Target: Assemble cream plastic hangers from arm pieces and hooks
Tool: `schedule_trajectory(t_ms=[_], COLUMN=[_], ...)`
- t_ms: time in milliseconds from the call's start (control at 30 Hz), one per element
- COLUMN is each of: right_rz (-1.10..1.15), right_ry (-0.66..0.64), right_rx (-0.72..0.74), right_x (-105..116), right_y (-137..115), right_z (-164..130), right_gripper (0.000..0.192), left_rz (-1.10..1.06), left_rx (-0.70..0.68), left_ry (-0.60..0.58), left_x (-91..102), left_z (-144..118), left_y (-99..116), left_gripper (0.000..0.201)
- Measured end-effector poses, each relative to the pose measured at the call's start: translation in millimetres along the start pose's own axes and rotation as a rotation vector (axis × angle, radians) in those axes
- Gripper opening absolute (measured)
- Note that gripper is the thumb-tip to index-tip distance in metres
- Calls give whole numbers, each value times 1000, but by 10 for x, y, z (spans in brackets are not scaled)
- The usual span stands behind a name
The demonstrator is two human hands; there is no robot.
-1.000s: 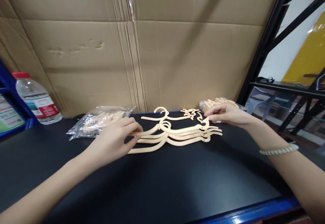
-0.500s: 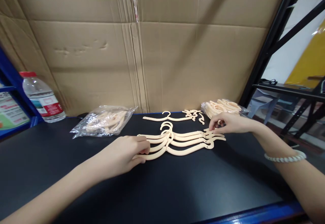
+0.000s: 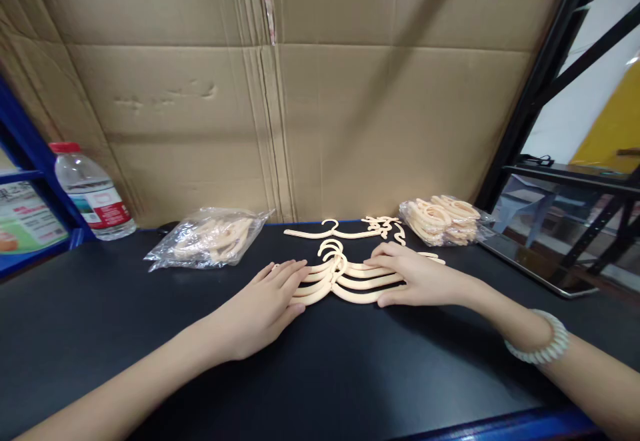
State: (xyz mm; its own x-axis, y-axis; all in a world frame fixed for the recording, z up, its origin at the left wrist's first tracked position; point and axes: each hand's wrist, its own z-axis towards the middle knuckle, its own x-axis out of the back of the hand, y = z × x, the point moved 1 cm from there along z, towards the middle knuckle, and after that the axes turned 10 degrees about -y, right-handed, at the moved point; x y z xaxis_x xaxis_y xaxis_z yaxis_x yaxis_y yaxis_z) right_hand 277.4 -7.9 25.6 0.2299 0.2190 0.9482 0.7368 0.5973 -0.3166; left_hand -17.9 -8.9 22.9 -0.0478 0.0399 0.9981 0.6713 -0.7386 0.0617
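Observation:
Several cream plastic hangers (image 3: 357,294) lie in an overlapping row on the black table, their hooks bunched at the middle. My left hand (image 3: 265,304) rests over their left ends with its fingers stretched out. Over the right arms of the hangers lies my right hand (image 3: 413,274), fingers spread and extended. Both palms hide the hanger ends beneath them, apart from some tips past my right hand. Behind the row lies a single hanger (image 3: 310,234), with a small heap of cream hook-shaped pieces (image 3: 384,224) at its right end.
A clear bag of cream parts (image 3: 210,237) lies back left, and another bag (image 3: 443,217) back right. At the far left stands a water bottle (image 3: 95,191) with a red cap. A phone-like flat slab (image 3: 540,267) lies at the right. Cardboard (image 3: 320,114) walls the back.
My right hand has moved left and down from the hanger tips onto the hangers' right arms, its fingers spreading. My left hand has uncurled over the left ends.

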Motion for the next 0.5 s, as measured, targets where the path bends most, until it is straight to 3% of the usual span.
schedule_trajectory(t_ms=[233,500], right_rz=[109,112], right_ry=[51,97], right_rx=[44,70], right_x=[19,-40], right_y=[210,365], right_z=[46,157], right_gripper=[55,53], left_rz=[-32,-7], left_rx=[36,82], left_ry=[23,34], left_x=[-118,-145], left_z=[95,159], left_y=[-100,-99], left_gripper=[43,41])
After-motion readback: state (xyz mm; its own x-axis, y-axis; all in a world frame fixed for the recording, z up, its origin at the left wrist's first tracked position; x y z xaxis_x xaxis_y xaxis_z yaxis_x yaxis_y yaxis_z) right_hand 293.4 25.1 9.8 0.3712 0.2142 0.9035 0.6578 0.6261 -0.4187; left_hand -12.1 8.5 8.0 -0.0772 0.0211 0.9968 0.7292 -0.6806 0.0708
